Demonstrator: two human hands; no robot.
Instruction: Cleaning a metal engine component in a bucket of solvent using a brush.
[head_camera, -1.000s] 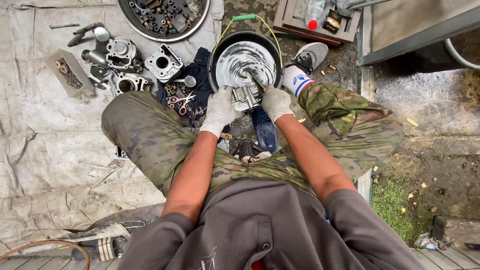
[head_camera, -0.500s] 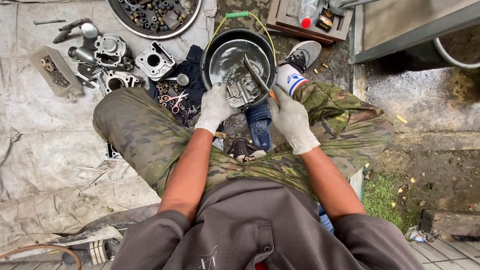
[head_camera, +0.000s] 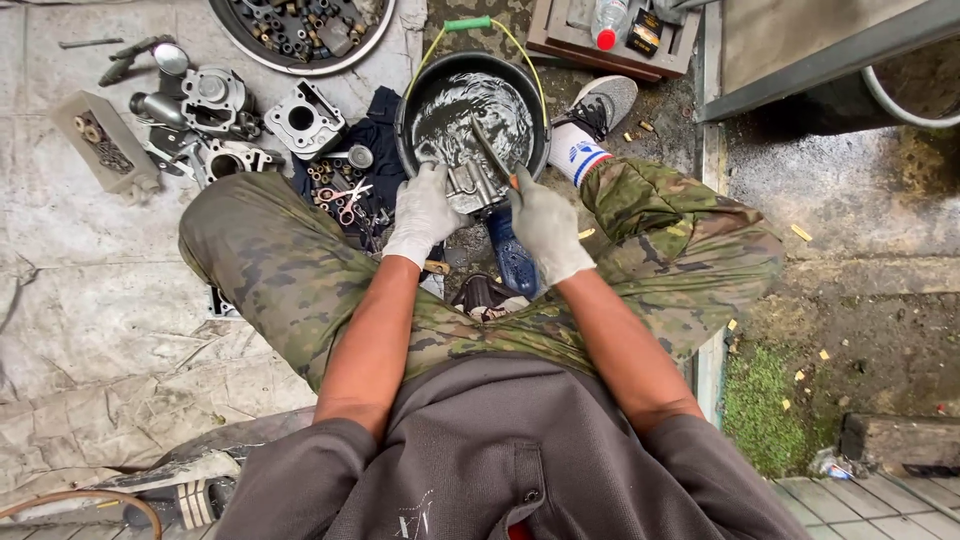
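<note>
I crouch over a black bucket of dark liquid with a yellow wire handle and green grip. My left hand, in a dirty white glove, grips a grey metal engine part at the bucket's near rim. My right hand, also gloved, holds a brush whose head reaches over the part into the bucket.
Engine castings and small parts lie on a grey tarp at the left, with scissors on a dark cloth. A round pan of bolts sits at the top. A wooden tray holds a bottle. Concrete and grass lie to the right.
The right hand drew back toward my knee with the brush, then returned to the part. The liquid in the bucket ripples again. The view shifted slightly.
</note>
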